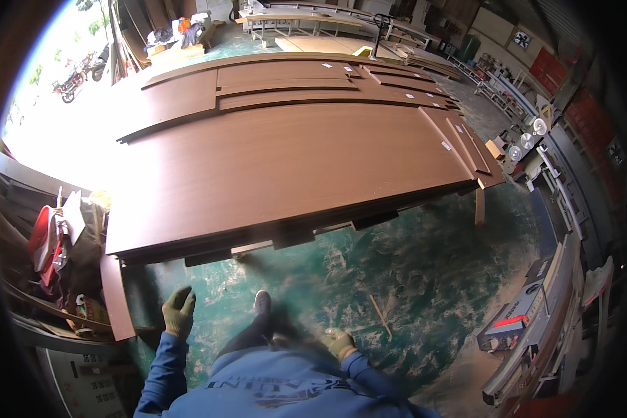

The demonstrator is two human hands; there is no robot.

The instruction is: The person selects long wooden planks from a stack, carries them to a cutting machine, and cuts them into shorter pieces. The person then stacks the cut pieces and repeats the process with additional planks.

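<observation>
My left hand (179,311), in a yellowish knit glove, is raised below the near left corner of a large stack of brown panels (292,167), with its fingers slightly bent, apart from the thumb and holding nothing. My gloved right hand (340,343) hangs beside my body at the lower centre, short of the stack, its fingers blurred. A narrow brown board (117,296) stands upright near my left hand. Narrower panels (285,83) with small labels lie on top of the stack toward the back and right side.
Green dusty floor (327,279) lies between me and the stack, with a thin wood stick (380,317) on it. Cluttered sacks and boards (73,258) are at left. A grey machine with rails (515,327) runs along the right. Worktables (292,28) and a parked motorcycle (73,80) are farther back.
</observation>
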